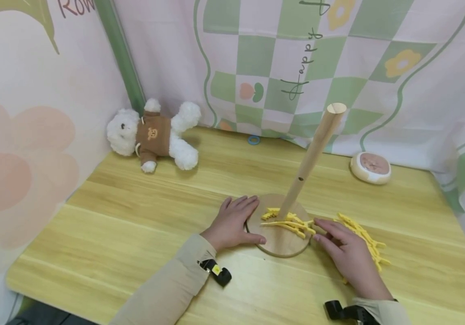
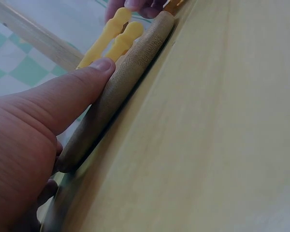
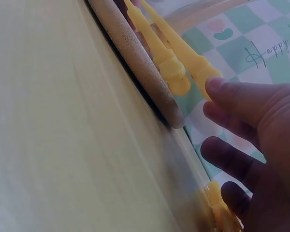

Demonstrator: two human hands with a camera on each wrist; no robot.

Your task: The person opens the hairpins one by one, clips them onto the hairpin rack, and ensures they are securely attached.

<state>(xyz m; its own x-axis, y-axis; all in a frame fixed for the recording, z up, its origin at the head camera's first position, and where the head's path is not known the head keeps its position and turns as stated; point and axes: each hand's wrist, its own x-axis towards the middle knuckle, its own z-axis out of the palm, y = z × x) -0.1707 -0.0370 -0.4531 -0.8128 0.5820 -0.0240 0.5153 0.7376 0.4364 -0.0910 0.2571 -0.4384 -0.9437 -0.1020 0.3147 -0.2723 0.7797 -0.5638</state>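
Observation:
A round wooden base (image 1: 279,247) with an upright wooden post (image 1: 313,151) stands on the table. My left hand (image 1: 234,225) rests at the base's left rim, its fingers extended along the edge and its thumb on the rim. Yellow knobbly plastic sticks (image 3: 170,70) lie on the base around the foot of the post. At the base's right side, my right hand (image 1: 348,253) pinches the end of one yellow stick (image 3: 191,53) between thumb and index finger; its other fingers are loosely bent. That stick slants above the base.
More yellow plastic pieces (image 1: 364,237) lie on the table (image 1: 135,225) beyond my right hand. A white plush toy (image 1: 155,135) in a brown top lies at the back left. A blue ring (image 1: 253,140) and a rounded pink-and-white object (image 1: 371,168) sit near the back curtain (image 1: 257,49).

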